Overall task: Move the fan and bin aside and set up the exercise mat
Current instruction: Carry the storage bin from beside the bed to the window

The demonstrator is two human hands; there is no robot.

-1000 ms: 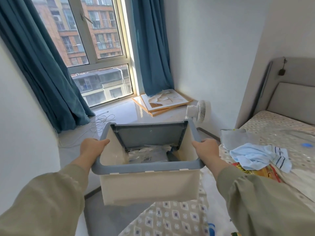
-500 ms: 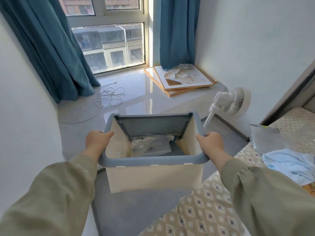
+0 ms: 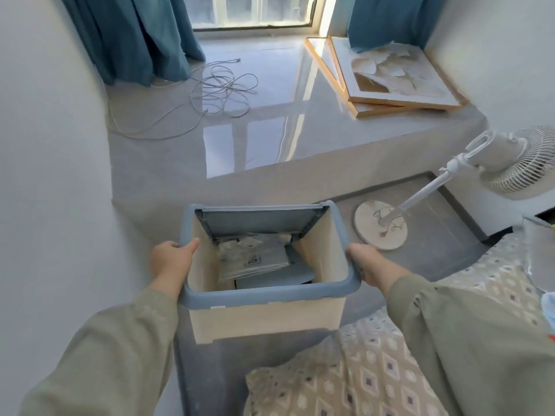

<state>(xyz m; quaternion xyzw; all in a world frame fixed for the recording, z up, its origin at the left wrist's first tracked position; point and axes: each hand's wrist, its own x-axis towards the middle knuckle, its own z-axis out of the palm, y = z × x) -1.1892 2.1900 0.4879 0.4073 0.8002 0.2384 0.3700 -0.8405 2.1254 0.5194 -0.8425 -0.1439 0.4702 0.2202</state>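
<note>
Both my left hand [image 3: 171, 259] and right hand [image 3: 365, 265] grip the blue-rimmed cream plastic bin [image 3: 267, 321], so I should carry it level, left of the white fan [image 3: 495, 151].

No text, brand or number can be read. A small dark printed mark sits on a clear plastic packet [image 3: 255, 255] inside the bin [image 3: 264, 295], between the left hand [image 3: 171, 261] and right hand [image 3: 371, 265] gripping its rim, but it is too blurred to make out.

1 bin [image 3: 264, 296], 1 fan [image 3: 510, 157]. 2 hands: left hand [image 3: 172, 262], right hand [image 3: 369, 265]. 2 stacked picture frames [image 3: 399, 70], 2 blue curtains [image 3: 135, 40], 1 tangled cable [image 3: 222, 88], 1 bed [image 3: 360, 382]. Packets in bin: no. unclear.
</note>
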